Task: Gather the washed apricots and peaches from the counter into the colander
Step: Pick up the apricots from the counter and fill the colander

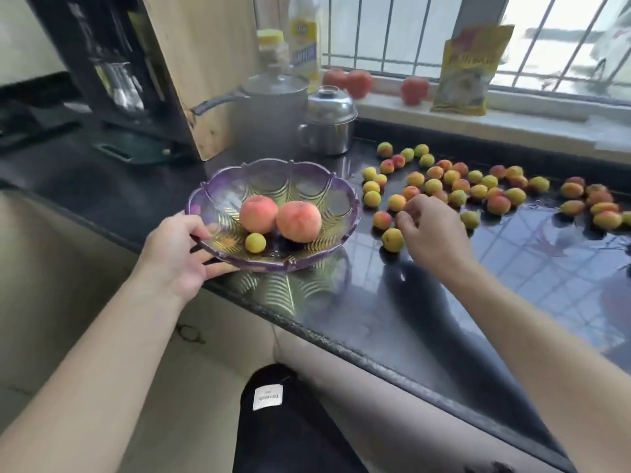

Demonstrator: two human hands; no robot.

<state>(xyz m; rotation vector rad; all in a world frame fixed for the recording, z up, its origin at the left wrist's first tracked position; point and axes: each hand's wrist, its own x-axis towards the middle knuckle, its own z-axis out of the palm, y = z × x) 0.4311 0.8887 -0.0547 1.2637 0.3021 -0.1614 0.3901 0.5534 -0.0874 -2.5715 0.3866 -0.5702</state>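
Your right hand (432, 230) covers whatever its curled fingers close on, so you cannot tell if an apricot is gripped. At three o'clock the picture's edge cuts one apricot (627, 219). The yellow bottle (305, 35) at twelve o'clock loses its top, its label too blurred to read. Your left hand (177, 254) hides the colander (273, 186) rim at nine o'clock.

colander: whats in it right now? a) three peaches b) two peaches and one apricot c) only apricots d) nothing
b: the purple colander holds two peaches and one small yellow-green apricot in front of them; the left hand grips its rim, and the other apricots lie on the counter.
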